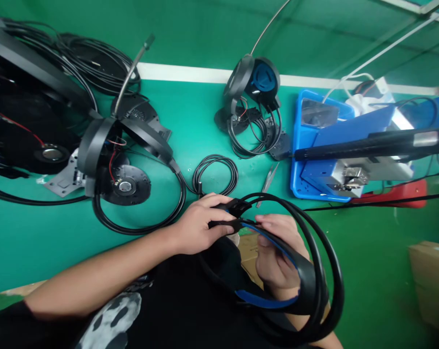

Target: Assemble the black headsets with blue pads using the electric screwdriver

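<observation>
A black headset headband (306, 276), with a blue inner lining and two thin outer hoops, is held up in front of my chest. My left hand (203, 223) grips its end pieces between thumb and fingers. My right hand (279, 247) reaches through the band, its fingertips closed on the strap near those same end pieces. Exactly what the right fingertips pinch is partly hidden. Just beyond my left hand lies a coiled black cable (215, 174) on the green table. A pair of tweezers (267, 184) rests past my right hand.
Partly assembled headsets with exposed speakers and red wires stand at the left (127, 186) and back centre (254, 106). On the right, a blue tray (295, 179) holds a blue and metal device (353, 140). A black rod (372, 145) juts over it. Cardboard boxes (430, 281) sit far right.
</observation>
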`<action>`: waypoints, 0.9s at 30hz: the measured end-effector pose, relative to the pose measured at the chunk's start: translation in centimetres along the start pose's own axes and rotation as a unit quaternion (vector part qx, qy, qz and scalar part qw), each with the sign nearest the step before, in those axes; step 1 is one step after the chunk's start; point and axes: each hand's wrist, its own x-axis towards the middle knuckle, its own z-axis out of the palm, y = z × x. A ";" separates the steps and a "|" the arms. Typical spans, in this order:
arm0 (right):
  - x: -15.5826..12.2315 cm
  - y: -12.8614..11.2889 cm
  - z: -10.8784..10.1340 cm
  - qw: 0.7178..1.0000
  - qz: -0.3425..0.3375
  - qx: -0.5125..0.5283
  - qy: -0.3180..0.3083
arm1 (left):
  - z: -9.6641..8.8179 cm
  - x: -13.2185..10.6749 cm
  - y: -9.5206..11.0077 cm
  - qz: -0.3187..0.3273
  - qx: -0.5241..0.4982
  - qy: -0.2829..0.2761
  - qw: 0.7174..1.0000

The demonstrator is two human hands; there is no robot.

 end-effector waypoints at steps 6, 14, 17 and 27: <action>-0.2 -1.3 2.0 0.994 0.100 0.034 -0.021 | -0.3 0.1 0.4 -0.013 0.004 -0.038 0.999; -0.7 -0.9 1.5 0.994 0.090 0.055 -0.019 | -0.5 0.1 0.6 -0.020 0.010 -0.028 0.999; -0.9 -0.6 1.0 0.993 0.052 0.099 -0.036 | -1.0 0.1 0.4 -0.005 -0.042 -0.030 0.999; -2.0 -1.0 0.6 0.988 -0.014 0.152 -0.022 | -1.1 0.1 0.0 -0.029 -0.158 -0.003 0.987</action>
